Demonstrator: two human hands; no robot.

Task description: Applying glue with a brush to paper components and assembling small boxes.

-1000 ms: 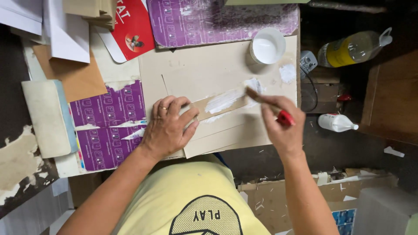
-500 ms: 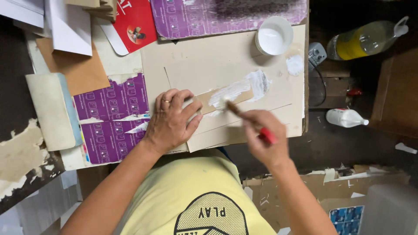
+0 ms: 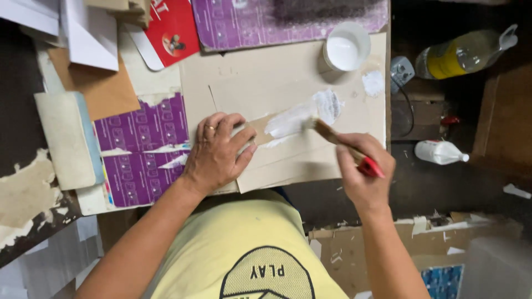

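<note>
Cluttered worktable: left hand flat, pressing cardboard strip; right hand clamped on glue brush.

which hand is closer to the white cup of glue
Right. The right hand holds the brush below the white cup, slightly to its right. The left hand presses the cardboard strip farther off, down-left.

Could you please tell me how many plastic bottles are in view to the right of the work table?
2: a clear plastic bottle of yellowish liquid lying at the upper right, and a small white plastic bottle lying lower down. Others may be hidden in the dark.
</note>
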